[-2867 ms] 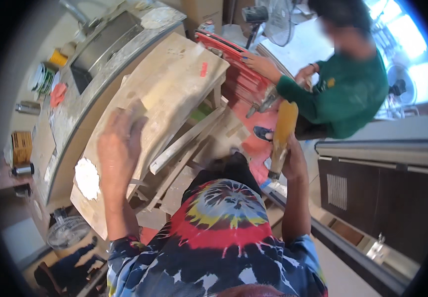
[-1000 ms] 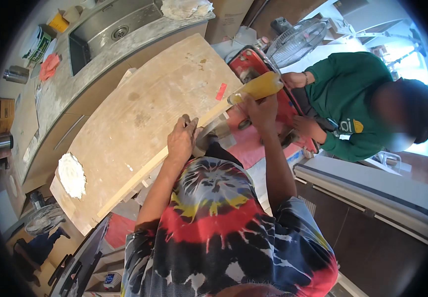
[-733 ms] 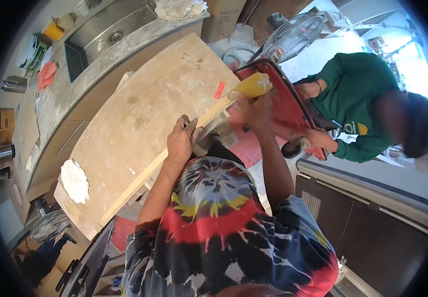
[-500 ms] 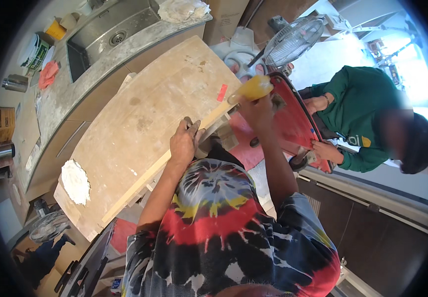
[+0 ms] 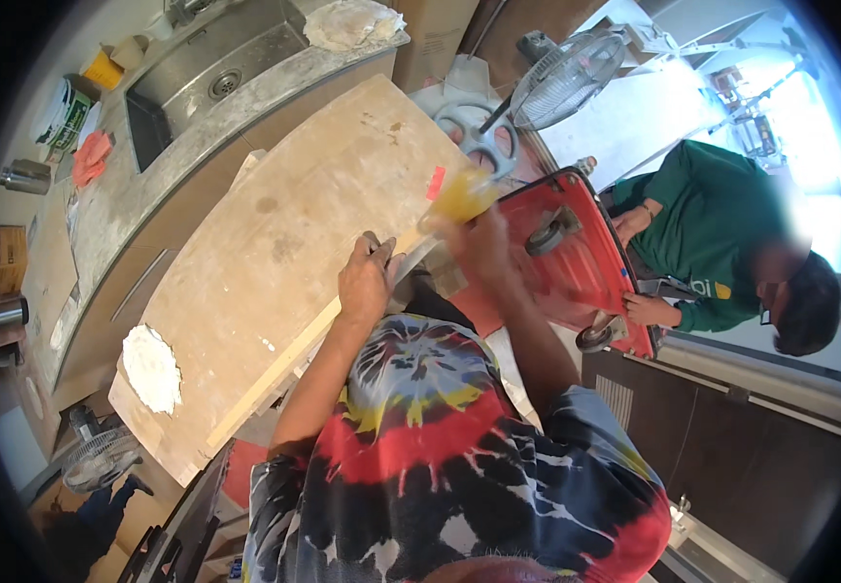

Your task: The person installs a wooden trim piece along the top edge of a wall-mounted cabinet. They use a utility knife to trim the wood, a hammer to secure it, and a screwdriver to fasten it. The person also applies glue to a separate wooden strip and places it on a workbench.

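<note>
A worn wooden board (image 5: 284,204) lies across in front of me, with a pale wood strip (image 5: 284,372) along its near edge. My left hand (image 5: 366,288) is closed at that edge, its fingers around a grey flat bar-like tool (image 5: 414,255) that slants up to the right. My right hand (image 5: 480,243) grips a yellow mallet-like tool (image 5: 461,197), smeared by motion, just above the strip's right end. Its exact shape is blurred. A small red tape piece (image 5: 436,183) sticks to the board beside it.
A co-worker in a green top (image 5: 712,219) holds a tilted red wheeled platform (image 5: 585,262) at right. A standing fan (image 5: 568,82) is behind it. At left, a counter (image 5: 274,105) has a steel sink (image 5: 202,83). A crumpled white lump (image 5: 151,369) rests on the board.
My right hand has swung left and slightly down with the yellow tool. The co-worker's red platform has shifted and shows more of its wheels. My left hand stays nearly in place.
</note>
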### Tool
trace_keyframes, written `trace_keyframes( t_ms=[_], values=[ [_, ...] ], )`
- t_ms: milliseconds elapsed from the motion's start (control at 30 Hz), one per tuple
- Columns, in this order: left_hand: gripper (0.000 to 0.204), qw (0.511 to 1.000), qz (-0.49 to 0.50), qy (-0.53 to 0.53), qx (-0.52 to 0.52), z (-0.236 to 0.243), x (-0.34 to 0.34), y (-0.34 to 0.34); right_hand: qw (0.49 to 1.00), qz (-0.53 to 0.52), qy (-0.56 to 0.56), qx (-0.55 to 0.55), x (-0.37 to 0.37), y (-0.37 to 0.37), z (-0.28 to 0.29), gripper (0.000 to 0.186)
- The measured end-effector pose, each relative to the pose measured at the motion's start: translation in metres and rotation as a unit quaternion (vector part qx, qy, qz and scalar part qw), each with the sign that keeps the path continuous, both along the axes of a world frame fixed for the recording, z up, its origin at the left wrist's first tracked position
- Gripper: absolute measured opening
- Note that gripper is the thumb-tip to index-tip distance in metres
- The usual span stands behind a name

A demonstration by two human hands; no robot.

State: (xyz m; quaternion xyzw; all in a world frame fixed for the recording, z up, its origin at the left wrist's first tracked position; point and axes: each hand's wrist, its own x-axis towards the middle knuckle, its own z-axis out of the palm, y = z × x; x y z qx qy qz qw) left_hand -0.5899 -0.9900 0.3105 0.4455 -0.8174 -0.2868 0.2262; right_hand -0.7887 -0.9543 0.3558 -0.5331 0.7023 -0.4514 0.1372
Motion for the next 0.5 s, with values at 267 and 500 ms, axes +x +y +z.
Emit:
trace_keyframes(
  t_ms=[267,500],
  values=[
    [0.032,1.0,-0.002,-0.002,-0.004,0.005,-0.002,-0.001,0.99,-0.125,-0.048,-0.04,-0.069,-0.025,-0.002,0.042],
    [0.031,1.0,0.013,-0.004,0.015,0.01,-0.005,-0.001,0.997,-0.017,-0.071,0.038,-0.031,-0.001,0.01,0.049]
  ],
)
